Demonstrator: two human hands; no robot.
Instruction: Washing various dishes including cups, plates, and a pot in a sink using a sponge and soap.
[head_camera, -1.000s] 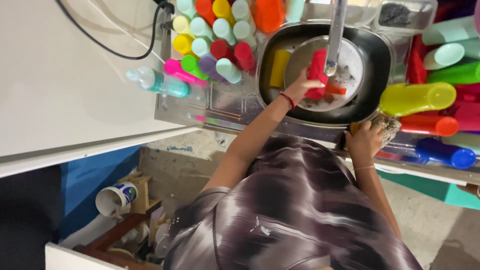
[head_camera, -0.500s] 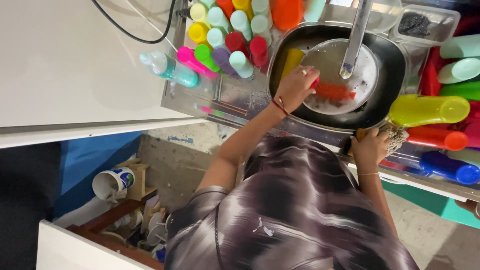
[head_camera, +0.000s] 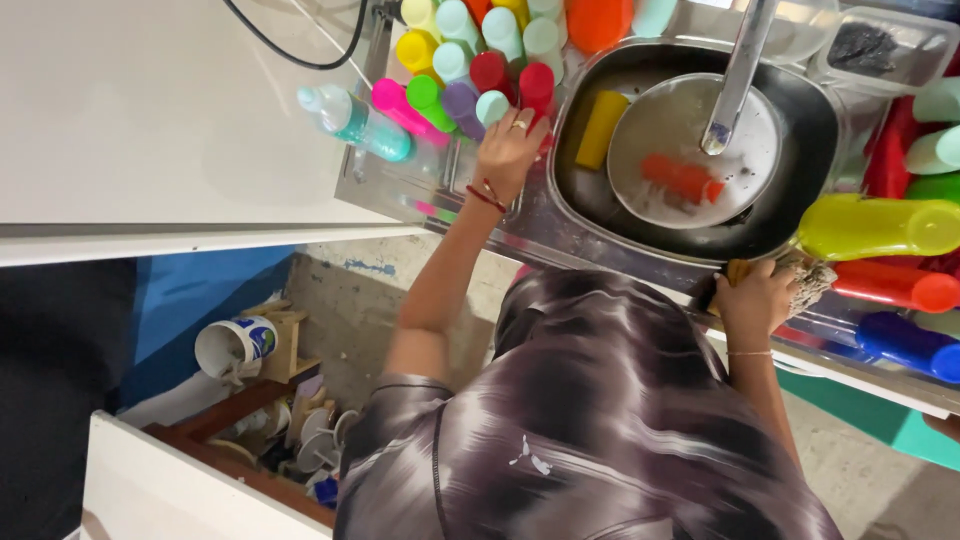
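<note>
At the near edge of the cluster of upright coloured plastic bottles stood a dark red round-capped bottle (head_camera: 537, 85), and the left hand (head_camera: 508, 152) was at it: fingers spread and curled over the caps, the grip loosely wide, touching the red bottle and the pale mint-capped bottle (head_camera: 492, 106) beside it. Whether the fingers had actually closed round either one could not be told from above. The bottles stood on end, their long axes pointing up toward the camera, so they lay just beyond the fingertips, away from the body. The left hand was plainly the nearer one; the right hand (head_camera: 756, 297) was well apart, across the basin.

That right hand was closed on a frayed tan scrubbing pad (head_camera: 806, 282), resting at the near rim of the steel sink bench (head_camera: 560, 232).

Left of the left grip lay a clear bottle with teal liquid (head_camera: 352, 122) on its side, and a pink bottle (head_camera: 400, 106) tilted next to it. To its right sat a black square basin (head_camera: 810, 140) holding a round steel plate (head_camera: 670, 150), with a yellow block (head_camera: 603, 128) and an orange-red object (head_camera: 682, 177) in it, under a steel tap spout (head_camera: 735, 75). Beyond the right grip lay a translucent yellow bottle (head_camera: 880, 228), a red bottle (head_camera: 895, 285) and a blue bottle (head_camera: 905, 342), all on their sides.
</note>
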